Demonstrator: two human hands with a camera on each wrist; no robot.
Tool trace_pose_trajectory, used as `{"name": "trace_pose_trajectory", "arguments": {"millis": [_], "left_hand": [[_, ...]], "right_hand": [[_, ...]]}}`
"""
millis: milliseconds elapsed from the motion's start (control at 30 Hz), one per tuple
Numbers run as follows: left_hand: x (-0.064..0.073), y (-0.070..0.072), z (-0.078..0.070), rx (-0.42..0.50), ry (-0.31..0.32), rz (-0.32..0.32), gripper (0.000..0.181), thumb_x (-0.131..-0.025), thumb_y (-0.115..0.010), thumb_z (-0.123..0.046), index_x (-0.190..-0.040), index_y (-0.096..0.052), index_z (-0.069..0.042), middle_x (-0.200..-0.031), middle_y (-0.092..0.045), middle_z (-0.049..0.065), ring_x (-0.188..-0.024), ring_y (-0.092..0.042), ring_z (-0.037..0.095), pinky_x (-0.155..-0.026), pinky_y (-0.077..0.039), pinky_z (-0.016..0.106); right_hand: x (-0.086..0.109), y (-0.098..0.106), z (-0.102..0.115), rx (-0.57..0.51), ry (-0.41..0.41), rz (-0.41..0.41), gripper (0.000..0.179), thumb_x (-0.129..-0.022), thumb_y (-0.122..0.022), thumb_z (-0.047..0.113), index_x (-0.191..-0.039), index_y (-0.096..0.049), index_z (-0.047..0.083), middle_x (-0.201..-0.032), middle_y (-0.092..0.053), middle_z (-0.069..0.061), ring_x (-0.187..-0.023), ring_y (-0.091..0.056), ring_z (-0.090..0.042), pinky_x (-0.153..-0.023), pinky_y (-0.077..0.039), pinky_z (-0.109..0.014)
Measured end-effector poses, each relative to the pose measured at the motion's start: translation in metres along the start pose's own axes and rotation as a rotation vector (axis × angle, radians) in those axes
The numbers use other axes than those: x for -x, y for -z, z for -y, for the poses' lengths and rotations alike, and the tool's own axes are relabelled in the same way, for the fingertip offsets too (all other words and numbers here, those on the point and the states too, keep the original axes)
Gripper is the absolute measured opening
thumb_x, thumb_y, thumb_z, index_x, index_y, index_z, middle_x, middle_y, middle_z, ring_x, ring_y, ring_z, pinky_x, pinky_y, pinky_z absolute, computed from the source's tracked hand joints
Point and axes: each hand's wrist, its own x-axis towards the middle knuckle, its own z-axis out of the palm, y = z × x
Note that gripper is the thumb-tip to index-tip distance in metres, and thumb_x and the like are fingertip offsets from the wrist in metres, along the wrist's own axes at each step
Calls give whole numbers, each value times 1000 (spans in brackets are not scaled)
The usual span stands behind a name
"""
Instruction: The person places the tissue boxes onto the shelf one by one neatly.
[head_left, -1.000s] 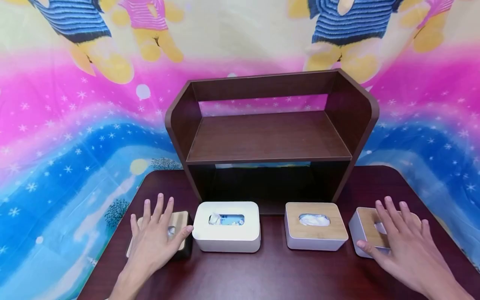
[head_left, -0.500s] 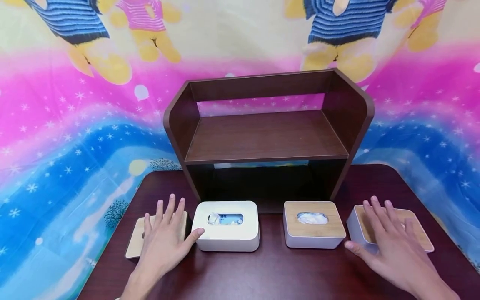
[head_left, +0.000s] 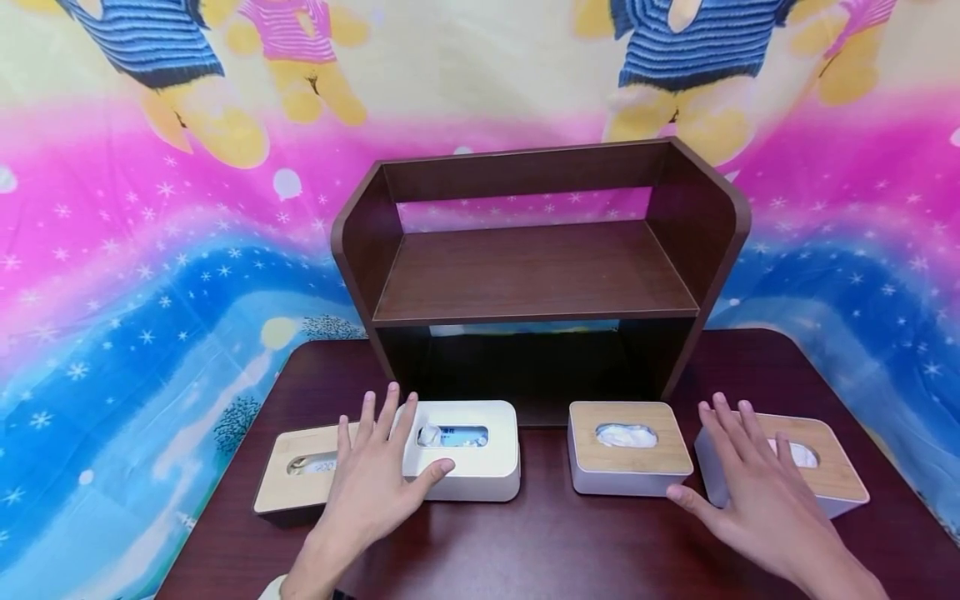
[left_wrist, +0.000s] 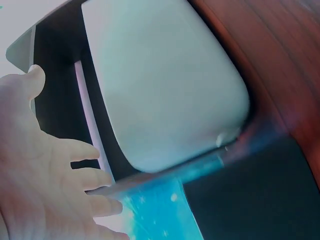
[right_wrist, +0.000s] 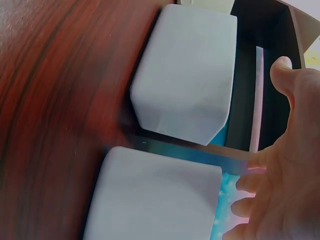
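Observation:
Four tissue boxes would exceed a small count, so I see several in a row on the dark red table. My left hand (head_left: 375, 479), palm down with fingers spread, overlaps the gap between a black tissue box with a wooden lid (head_left: 279, 487) and an all-white tissue box (head_left: 487, 479). My right hand (head_left: 761, 504) is spread likewise, over the left part of the far-right wood-lidded tissue box (head_left: 836, 462). Left of its thumb stands another white tissue box with a wooden lid (head_left: 600, 461). Neither hand grips anything. Both wrist views show straight fingers beside box sides.
Behind the boxes stands a dark brown two-tier shelf (head_left: 536, 275) on the table (head_left: 540, 550). A colourful printed cloth (head_left: 150, 275) hangs behind and around the table.
My left hand has slid right, from over the black tissue box toward the all-white one. My right hand has shifted left, uncovering more of the far-right box. The boxes stay put.

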Motion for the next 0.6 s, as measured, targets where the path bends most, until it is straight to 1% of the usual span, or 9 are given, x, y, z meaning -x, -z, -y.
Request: {"name": "trace_pose_trajectory", "arguments": {"millis": [100, 233, 433, 600], "left_hand": [[-2, -3, -12, 3, -29, -1, 101, -92, -64, -78, -169, -37, -19, -179, -25, 13, -166, -15, 47, -128, -13, 79], [-6, -10, -30, 5, -78, 1, 102, -91, -62, -80, -169, -38, -19, -180, -24, 11, -167, -16, 45, -129, -15, 76], [-9, -20, -59, 47, -148, 22, 101, -92, -58, -83, -169, -37, -21, -180, -23, 8, -168, -13, 41, -130, -15, 75], [-10, -27, -83, 45, -193, 64, 104, -92, -47, -90, -170, -33, -24, -182, -18, 5, -169, -9, 36, -131, -13, 73]], "right_hand": [[-1, 0, 4, -3, -8, 28, 117, -94, -69, 71, -174, -10, 9, -181, -7, -23, -167, 13, -40, -123, 19, -76], [-2, -1, 8, -10, -11, 46, 117, -94, -67, 73, -173, -12, 7, -180, -8, -23, -167, 12, -42, -124, 16, -77], [-3, -3, 15, -31, -16, 60, 118, -93, -67, 75, -174, -9, 10, -180, -9, -24, -168, 10, -43, -126, 14, -75], [-4, -6, 22, -34, 0, 43, 118, -92, -69, 73, -174, -8, 14, -180, -12, -24, -168, 7, -43, -128, 12, -74]]}}
